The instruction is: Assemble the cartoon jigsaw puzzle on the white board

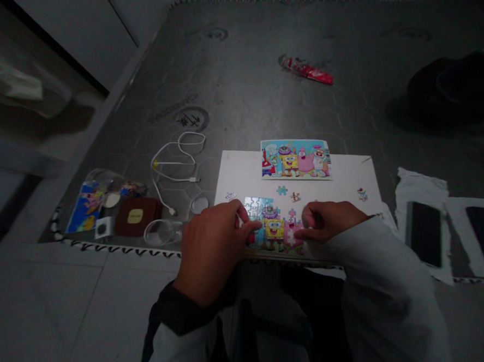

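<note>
A partly joined cartoon jigsaw puzzle [273,229] lies near the front edge of a white board [238,170]. My left hand [216,239] rests over its left side, thumb stretched across the joined pieces and fingers loosely bent; nothing shows in its grasp. At the right edge of the puzzle is my right hand [325,221], its fingers curled and one tip touching the pink figure. Whether a piece sits inside those fingers is hidden. Loose pieces lie above: a blue one [281,190], a brown one [295,197] and another [362,194] farther right. Behind them is the picture card [296,160].
Left of the board are a white cable [173,163], a clear glass [160,233], a round lid [199,204] and a brown case [137,216]. Two dark phones [424,233] lie on white cloths at right. A red wrapper [308,71] lies toward the back of the mat-covered table.
</note>
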A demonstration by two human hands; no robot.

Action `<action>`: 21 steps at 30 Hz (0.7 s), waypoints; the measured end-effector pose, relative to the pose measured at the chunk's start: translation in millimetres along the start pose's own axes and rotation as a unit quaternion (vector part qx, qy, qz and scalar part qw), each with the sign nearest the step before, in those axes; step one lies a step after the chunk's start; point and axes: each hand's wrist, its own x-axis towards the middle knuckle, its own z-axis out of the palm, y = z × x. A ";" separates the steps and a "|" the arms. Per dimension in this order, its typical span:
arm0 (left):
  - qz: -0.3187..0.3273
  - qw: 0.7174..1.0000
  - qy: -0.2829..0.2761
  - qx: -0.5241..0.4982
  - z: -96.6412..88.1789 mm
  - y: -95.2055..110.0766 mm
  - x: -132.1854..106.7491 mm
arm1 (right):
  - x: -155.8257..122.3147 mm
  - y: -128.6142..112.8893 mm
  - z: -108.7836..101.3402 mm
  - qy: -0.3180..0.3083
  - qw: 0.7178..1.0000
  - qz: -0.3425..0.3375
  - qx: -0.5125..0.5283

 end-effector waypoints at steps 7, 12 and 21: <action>0.030 0.999 -0.036 -0.008 12.7 9.5 -1.2 | 4.4 -3.7 2.8 0.004 1.000 -0.017 -0.021; 0.025 0.999 -0.045 -0.012 18.2 11.1 0.2 | 6.4 -1.9 5.1 0.001 1.000 -0.002 0.002; 0.019 0.999 -0.039 -0.028 19.8 10.3 1.1 | 6.2 -3.0 1.8 -0.007 1.000 0.008 -0.001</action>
